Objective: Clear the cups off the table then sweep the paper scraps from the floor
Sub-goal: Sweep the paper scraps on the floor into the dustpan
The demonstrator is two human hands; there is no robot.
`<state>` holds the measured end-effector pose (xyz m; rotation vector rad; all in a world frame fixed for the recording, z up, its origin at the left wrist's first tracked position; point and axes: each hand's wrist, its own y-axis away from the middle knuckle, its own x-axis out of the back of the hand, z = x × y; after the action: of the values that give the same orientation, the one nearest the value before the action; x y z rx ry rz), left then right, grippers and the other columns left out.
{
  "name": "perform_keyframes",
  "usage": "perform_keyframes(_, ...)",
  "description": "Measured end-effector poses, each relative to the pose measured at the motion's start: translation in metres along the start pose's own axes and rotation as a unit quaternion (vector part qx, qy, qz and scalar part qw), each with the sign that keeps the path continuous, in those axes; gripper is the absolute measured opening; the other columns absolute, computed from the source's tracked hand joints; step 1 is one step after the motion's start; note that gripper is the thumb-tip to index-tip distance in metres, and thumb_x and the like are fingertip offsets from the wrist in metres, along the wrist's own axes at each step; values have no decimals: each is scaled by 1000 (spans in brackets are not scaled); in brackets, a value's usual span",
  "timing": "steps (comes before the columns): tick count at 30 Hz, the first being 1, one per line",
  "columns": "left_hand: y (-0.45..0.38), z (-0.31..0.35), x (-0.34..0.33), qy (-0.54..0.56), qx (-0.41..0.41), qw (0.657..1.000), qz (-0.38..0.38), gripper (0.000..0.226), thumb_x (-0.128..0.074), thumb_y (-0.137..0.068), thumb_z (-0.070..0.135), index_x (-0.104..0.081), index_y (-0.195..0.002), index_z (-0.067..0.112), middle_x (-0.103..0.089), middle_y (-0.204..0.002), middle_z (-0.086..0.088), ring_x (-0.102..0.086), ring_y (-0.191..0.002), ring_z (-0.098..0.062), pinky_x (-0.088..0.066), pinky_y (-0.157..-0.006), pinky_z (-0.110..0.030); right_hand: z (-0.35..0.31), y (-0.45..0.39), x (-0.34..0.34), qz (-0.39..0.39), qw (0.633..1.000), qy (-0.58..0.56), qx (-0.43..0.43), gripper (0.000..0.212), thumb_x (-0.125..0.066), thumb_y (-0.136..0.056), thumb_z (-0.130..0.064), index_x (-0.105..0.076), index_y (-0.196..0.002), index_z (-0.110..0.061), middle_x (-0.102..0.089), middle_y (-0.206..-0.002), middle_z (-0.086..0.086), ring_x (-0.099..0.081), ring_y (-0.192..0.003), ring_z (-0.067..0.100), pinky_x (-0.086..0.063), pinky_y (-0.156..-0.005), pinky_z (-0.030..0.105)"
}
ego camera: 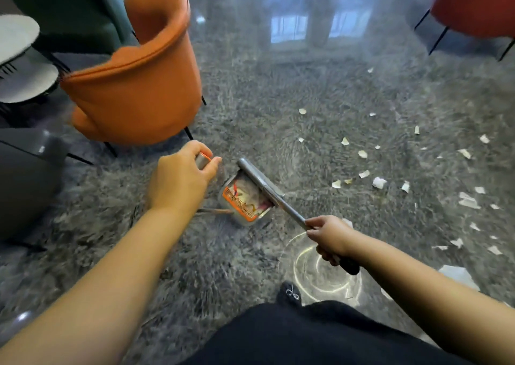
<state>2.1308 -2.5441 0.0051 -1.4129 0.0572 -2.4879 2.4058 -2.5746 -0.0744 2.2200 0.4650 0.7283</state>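
Left hand [181,175] grips the dustpan [245,200] handle; right hand [330,237] grips the broom [267,189]. Sweep the paper scraps [379,182] slowly into the pan.

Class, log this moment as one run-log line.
left hand: grips dustpan handle | right hand: grips broom handle | paper scraps: unswept, on floor

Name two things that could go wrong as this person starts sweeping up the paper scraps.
1. The paper scraps lie on shaggy carpet, so bristles may push them into the pile.
2. The left hand and right hand each grip a separate handle; the dustpan may sit too far left of the scraps.
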Motion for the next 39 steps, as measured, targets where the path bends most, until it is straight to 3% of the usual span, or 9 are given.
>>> perform_keyframes(12, -241, 2, -62, 7, 13, 1000, 15, 20, -66, -85, 50, -63, -88, 31, -67, -74, 3, -61, -70, -26, -48, -58, -34, -150, -169, 120, -7, 1000, 6, -1, 34, -45, -99, -11, -51, -132, -14, -42, -52, 8, -41, -34, 16, -32, -31, 18)
perform_keyframes(17, -353, -2, -84, 16, 8, 1000, -5, 18, -67, -86, 47, -63, -88, 29, -62, -70, 9, -57, -66, -19, -36, -52, -27, -217, -240, 160, -4, 1000, 1, -18, 36, -45, -99, -12, -49, -135, -15, -41, -52, 7, -39, -33, 15, -31, -31, 16)
perform_keyframes(23, -475, 8, -106, 16, -20, 1000, -17, 18, -68, -86, 45, -63, -87, 28, -67, -74, 1, -61, -69, -25, -44, -58, -31, -287, -317, 214, 5, 1000, -8, -24, 35, -46, -98, -14, -52, -133, -20, -45, -55, 5, -43, -35, 15, -33, -33, 18)
perform_keyframes(28, -574, 12, -141, -5, -4, 1000, 4, 20, -69, -84, 47, -64, -89, 28, -70, -77, -3, -64, -72, -31, -46, -60, -32, -346, -395, 270, 8, 1000, 17, -8, 32, -49, -96, -12, -58, -127, -16, -46, -38, -6, -42, -29, 10, -31, -30, 15)
perform_keyframes(35, -723, 26, -187, -22, 33, 999, 26, 20, -69, -85, 46, -65, -88, 27, -69, -74, -3, -63, -70, -29, -50, -60, -36, -446, -513, 370, -24, 999, 41, -2, 35, -46, -99, -12, -51, -134, -15, -43, -53, 6, -38, -25, 8, -30, -30, 15)
perform_keyframes(39, -802, 27, -197, -11, 48, 998, 49, 17, -69, -85, 45, -64, -86, 29, -63, -67, 4, -58, -62, -23, -39, -54, -27, -510, -569, 418, -30, 997, 72, 6, 33, -46, -99, -13, -54, -130, -18, -44, -53, 5, -38, -23, 7, -30, -29, 15)
